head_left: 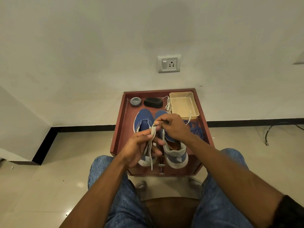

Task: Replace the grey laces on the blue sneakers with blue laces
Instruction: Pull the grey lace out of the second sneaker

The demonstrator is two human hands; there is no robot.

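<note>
The person sits over a small red-brown table (121, 122) with both blue sneakers (144, 119) standing side by side on it, toes toward the wall. Neither shoe shows lacing across its tongue where it can be seen, so the stripping of the old laces looks finished or nearly so. One pale lace lies bundled (168, 104) just beside the beige tray (195, 112), and a second grey lace (152, 137) is up in the hands above the shoes. The left hand (139, 145) has its fingers curled round the doubled strands, which hang down past its palm toward the heels; the right hand (174, 127) pinches the upper end of the same lace between thumb and fingertips, fingers drawn together. A loose tail of that lace arcs off toward the tray (it seems to be gathered into a bundle, though that is a reading, not a certainty). The blue laces (195, 129) lie in a heap on the table to the right of the shoes, partly hidden by the right forearm, and appear untouched. On that evidence roughly the first half is behind the person: what remains is setting this grey lace aside, then threading the blue pair through both sneakers and tying them.
</note>
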